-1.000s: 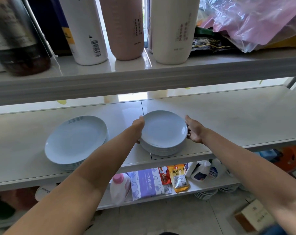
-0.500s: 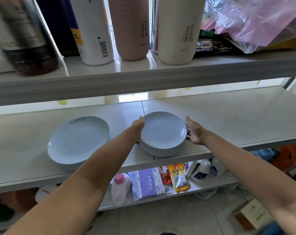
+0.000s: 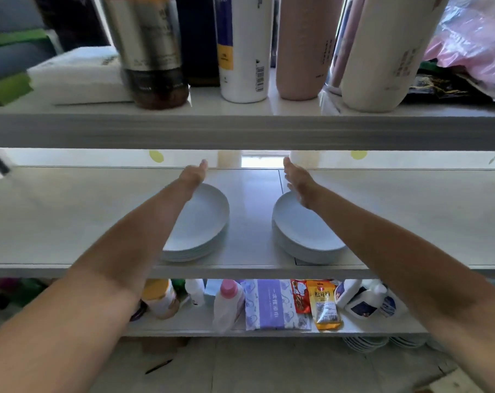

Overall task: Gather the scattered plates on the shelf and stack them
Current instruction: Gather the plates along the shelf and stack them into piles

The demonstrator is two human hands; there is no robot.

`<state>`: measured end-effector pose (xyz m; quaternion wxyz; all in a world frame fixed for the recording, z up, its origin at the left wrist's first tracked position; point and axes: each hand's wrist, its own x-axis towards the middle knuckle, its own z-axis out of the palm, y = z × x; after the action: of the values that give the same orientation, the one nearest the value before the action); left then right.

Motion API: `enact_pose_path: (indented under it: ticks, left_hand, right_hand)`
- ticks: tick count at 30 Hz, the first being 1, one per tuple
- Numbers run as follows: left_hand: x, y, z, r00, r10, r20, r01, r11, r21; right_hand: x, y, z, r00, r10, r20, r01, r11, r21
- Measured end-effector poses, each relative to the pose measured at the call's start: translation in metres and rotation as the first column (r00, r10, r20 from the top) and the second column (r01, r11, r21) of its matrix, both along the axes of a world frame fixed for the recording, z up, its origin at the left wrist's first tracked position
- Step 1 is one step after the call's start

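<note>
Two stacks of pale blue plates stand side by side on the middle shelf (image 3: 70, 222): a left stack (image 3: 201, 225) and a right stack (image 3: 303, 231), with a gap between them. My left hand (image 3: 194, 173) reaches over the far rim of the left stack, fingers straight, holding nothing. My right hand (image 3: 296, 178) hovers over the far rim of the right stack, fingers apart and empty. My forearms cover part of each stack.
The upper shelf (image 3: 240, 129) carries a dark bottle (image 3: 152, 52), white and pink bottles (image 3: 303, 46) and a pink plastic bag (image 3: 473, 41). The lower shelf holds cleaning bottles and snack packets (image 3: 324, 304). More plates (image 3: 365, 341) sit near the floor.
Both hands let go of the right stack and moved up and toward the back of the shelf, apart from each other. The view shifted, so both stacks now sit nearer the middle.
</note>
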<state>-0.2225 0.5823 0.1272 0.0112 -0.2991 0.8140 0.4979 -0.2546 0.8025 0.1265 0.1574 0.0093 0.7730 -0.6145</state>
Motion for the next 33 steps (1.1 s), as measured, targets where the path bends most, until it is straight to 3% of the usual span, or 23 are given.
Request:
enact_pose_path:
  ticks: [3,6,12,21,33]
  left_hand:
    - [0.020,-0.053,-0.011,0.992,0.113,0.053,-0.113,0.994,0.003]
    - [0.040,-0.095,-0.027,0.978,0.170,0.123,-0.175,0.984,0.028]
    - [0.071,-0.130,-0.048,0.946,0.104,0.306,-0.167,0.968,0.186]
    - [0.058,-0.140,-0.052,0.940,0.084,0.331,-0.186,0.938,0.292]
    - [0.045,-0.135,-0.047,0.895,0.006,0.446,-0.071,0.989,0.128]
  right_hand:
    - [0.021,-0.056,-0.009,0.987,0.075,0.142,-0.066,0.995,-0.068]
    - [0.040,-0.095,-0.021,0.962,0.103,0.252,-0.112,0.993,0.022]
    - [0.049,-0.134,-0.035,0.908,0.032,0.417,-0.075,0.994,0.086]
    - [0.049,-0.148,-0.039,0.863,-0.055,0.502,-0.006,0.993,0.118]
    - [0.056,-0.144,-0.022,0.844,-0.059,0.532,0.008,0.995,0.097]
